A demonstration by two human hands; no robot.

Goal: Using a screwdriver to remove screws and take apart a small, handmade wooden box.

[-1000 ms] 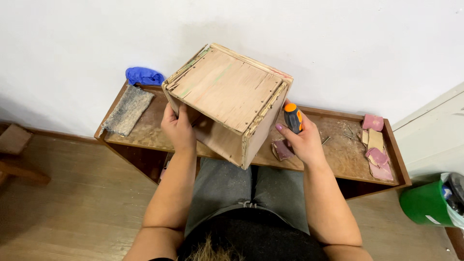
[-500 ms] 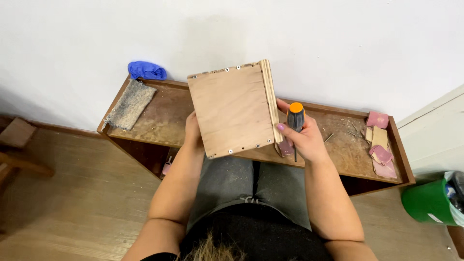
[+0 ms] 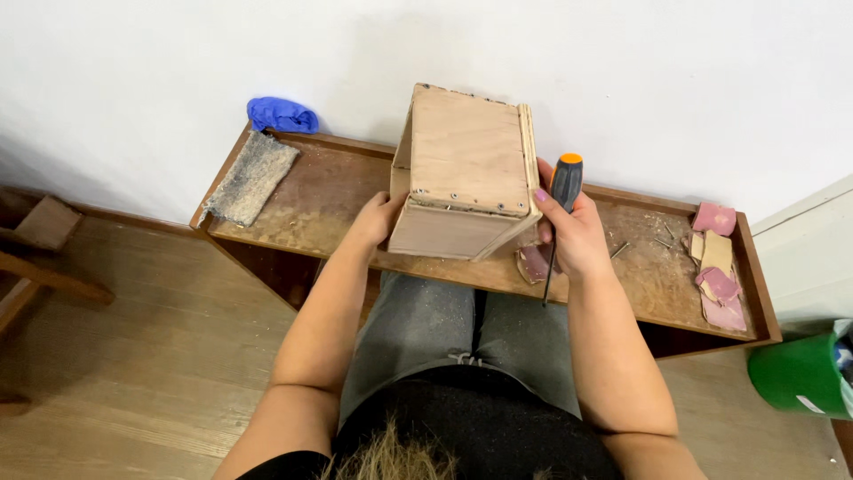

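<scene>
Both hands grip the wooden box (image 3: pixel 466 169) above the bench's front edge (image 3: pixel 444 267).

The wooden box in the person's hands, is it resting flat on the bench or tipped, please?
Tipped: the wooden box leans on one lower edge on the bench, steadied between left hand and right hand.
</scene>
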